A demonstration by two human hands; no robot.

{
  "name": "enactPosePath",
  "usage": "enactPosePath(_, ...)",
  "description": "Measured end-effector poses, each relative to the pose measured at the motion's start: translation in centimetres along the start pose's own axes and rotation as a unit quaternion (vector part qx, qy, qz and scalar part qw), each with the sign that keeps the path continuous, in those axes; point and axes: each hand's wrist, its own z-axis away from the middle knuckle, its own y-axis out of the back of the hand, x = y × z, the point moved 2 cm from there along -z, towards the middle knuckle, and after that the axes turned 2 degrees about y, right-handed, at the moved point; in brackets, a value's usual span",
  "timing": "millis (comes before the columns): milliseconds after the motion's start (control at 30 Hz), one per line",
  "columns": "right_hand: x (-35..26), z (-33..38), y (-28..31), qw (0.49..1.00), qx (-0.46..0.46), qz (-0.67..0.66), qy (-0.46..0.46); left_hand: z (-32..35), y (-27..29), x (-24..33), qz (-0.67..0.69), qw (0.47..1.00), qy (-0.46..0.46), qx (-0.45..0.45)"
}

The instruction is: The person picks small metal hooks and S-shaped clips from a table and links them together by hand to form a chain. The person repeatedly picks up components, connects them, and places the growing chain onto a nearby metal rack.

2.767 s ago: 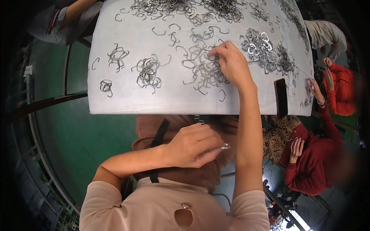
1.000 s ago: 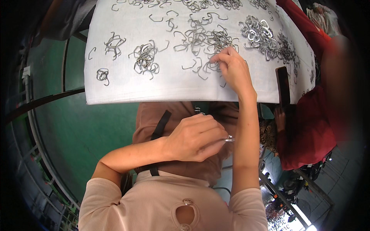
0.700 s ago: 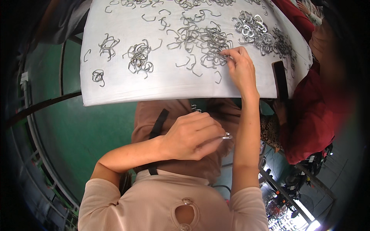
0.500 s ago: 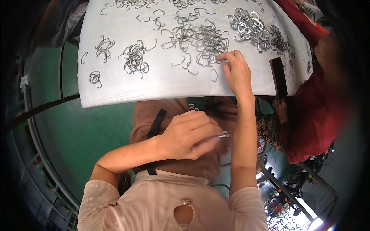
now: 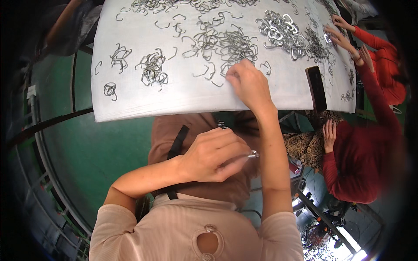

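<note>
My left hand (image 5: pixel 215 154) is held over my lap, its fingers closed on a small shiny metal piece (image 5: pixel 253 154) that sticks out past the fingertips. The rest of that piece is hidden by the fingers. At the near edge of a loose pile of bent wire clips (image 5: pixel 237 43), my right hand (image 5: pixel 249 85) rests low over the white table (image 5: pixel 174 102) with thumb and forefinger drawn together. Whatever lies between those fingertips is too hidden to make out. One bent clip (image 5: pixel 266 68) lies just right of this hand.
Thicker shiny metal pieces (image 5: pixel 278 32) are heaped to the right of the wire clips. Smaller clip clusters (image 5: pixel 153 67) lie on the left. A dark phone (image 5: pixel 316 89) sits by the near right edge. Co-workers in red (image 5: pixel 357 161) and orange-red (image 5: pixel 387 65) are at the right.
My right hand has shifted left along the pile's near edge, uncovering a clip on its right. My left hand has barely moved. The co-worker in dark red has leaned away from the table.
</note>
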Motion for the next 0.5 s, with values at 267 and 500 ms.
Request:
enactPosePath(267, -2.6, -2.9, -1.4, 1.000, 0.001, 0.002, 0.031, 0.1, 0.3, 0.1, -0.003, 1.000, 0.001, 0.004)
enactPosePath(500, -1.9, -4.8, -0.4, 1.000, 0.023, -0.003, 0.020, 0.3, 0.5, 0.0, -0.004, 1.000, 0.002, 0.020)
